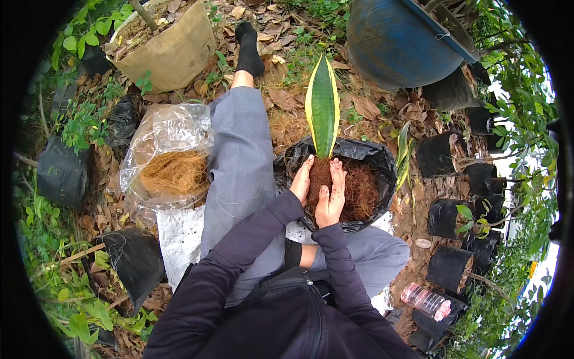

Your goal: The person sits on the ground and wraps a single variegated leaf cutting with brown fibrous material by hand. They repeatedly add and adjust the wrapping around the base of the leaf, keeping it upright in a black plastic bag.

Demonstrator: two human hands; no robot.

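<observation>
A snake plant leaf (323, 107), green with yellow edges, stands upright from a brown clump of fibre and soil (320, 179). My left hand (302, 181) cups the clump's left side, fingers extended and mostly turned away from view. Against its right side presses my right hand (332, 196), fingers straight and thumb raised, with dark crumbs on the skin. Between them the two hands hold the plant's base. Beneath and around it spreads a black plastic bag (382, 160); loose reddish-brown coir (360, 194) fills its right part. The bag rests against my bent leg.
Left of my outstretched leg lies a clear plastic bag (179, 122) with golden coir (174, 173). A beige grow bag (173, 57) and a blue tub (397, 45) stand at the far side. Several black plant bags (451, 218) and a pinkish plastic bottle (426, 301) are on the right.
</observation>
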